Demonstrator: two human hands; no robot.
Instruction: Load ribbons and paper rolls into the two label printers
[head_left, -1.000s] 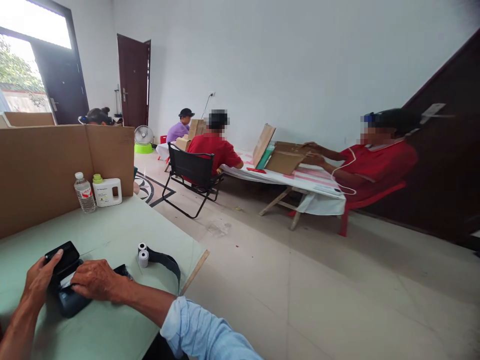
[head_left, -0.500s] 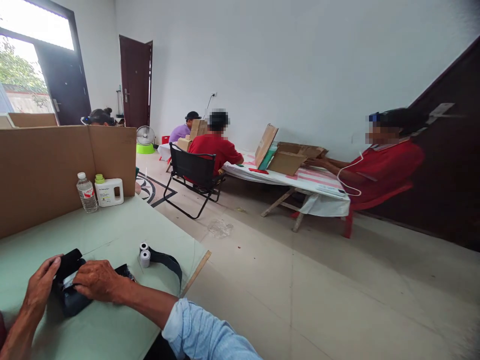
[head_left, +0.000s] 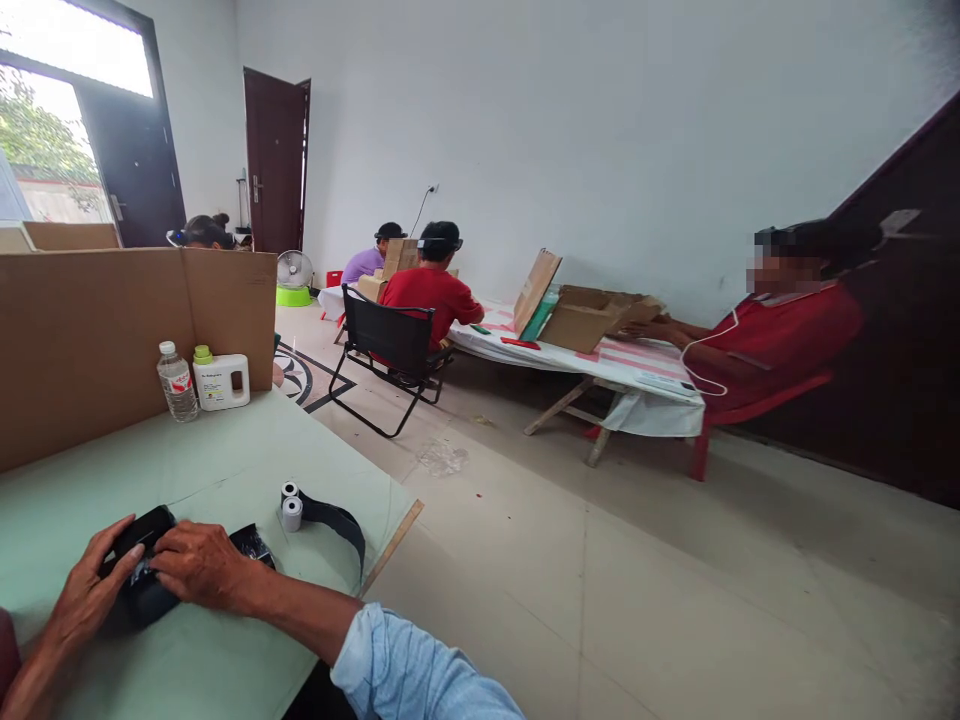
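On the pale green tabletop, a small black device with a raised lid [head_left: 154, 523] lies between my hands; it looks like a portable receipt printer. My left hand [head_left: 90, 585] grips its lid side, thumb across the front and fingers behind. Bent fingers of my right hand [head_left: 199, 562] press at the device's opening, where something shiny shows; whether they pinch anything is hidden. Beyond my right wrist lies a crinkled black packet [head_left: 253, 545], partly covered by the arm. Two small white paper rolls [head_left: 292, 512] stand beside a curved black strap [head_left: 337, 520].
A cardboard screen [head_left: 112, 350] borders the table's far side, with a water bottle [head_left: 178, 383] and a white jug [head_left: 222, 382] before it. The wooden table edge [head_left: 394, 545] is to the right. Several people sit beyond, some at a cloth-covered table [head_left: 645, 375].
My left thumb has moved down and right across the device's front. The lid shows more of its face, and the pale strip at the opening is less visible. My right hand stays almost in place.
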